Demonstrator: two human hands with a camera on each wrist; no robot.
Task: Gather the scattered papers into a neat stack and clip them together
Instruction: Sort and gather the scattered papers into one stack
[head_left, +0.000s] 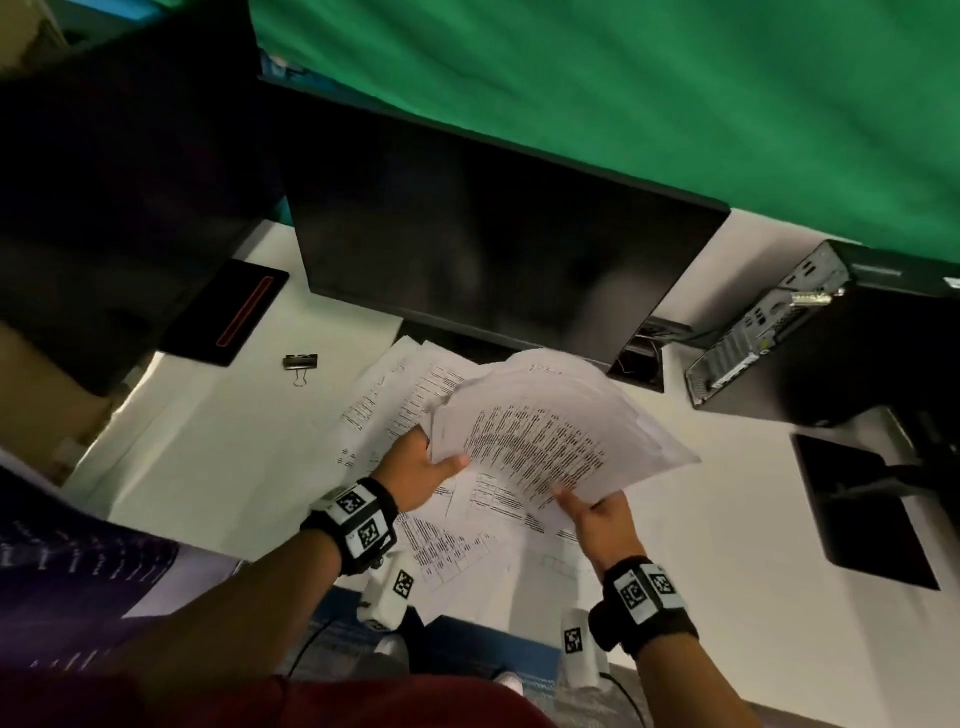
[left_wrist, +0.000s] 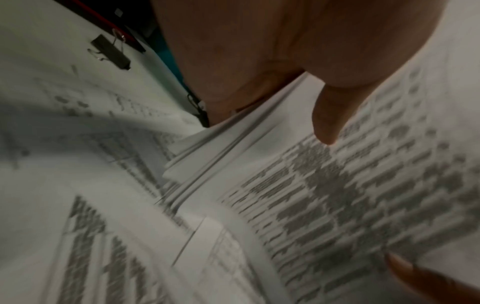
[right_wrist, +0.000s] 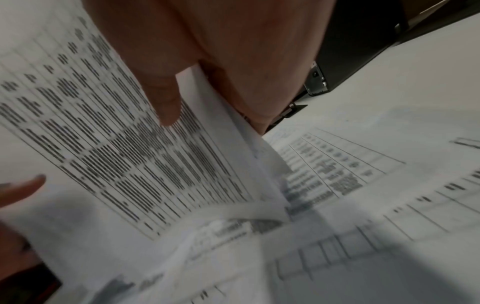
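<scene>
A loose sheaf of printed papers (head_left: 550, 431) is lifted above the white desk (head_left: 208, 457). My left hand (head_left: 421, 470) grips its left edge, thumb on top. My right hand (head_left: 597, 514) pinches its near edge, thumb on the top page. The left wrist view shows the fanned sheaf (left_wrist: 233, 148) clamped under my left thumb (left_wrist: 327, 115). In the right wrist view my right thumb (right_wrist: 163, 98) presses on the sheaf's printed page (right_wrist: 109, 133). More scattered papers (head_left: 395, 395) lie flat on the desk beneath. A black binder clip (head_left: 300, 364) lies on the desk to the left, also seen as the binder clip (left_wrist: 110, 51).
A dark monitor (head_left: 493, 249) stands just behind the papers. A black pad with a red stripe (head_left: 228, 317) lies at the left. A computer case (head_left: 810, 332) stands at the right, with a black stand base (head_left: 857, 514) in front of it. A green backdrop (head_left: 623, 93) hangs behind.
</scene>
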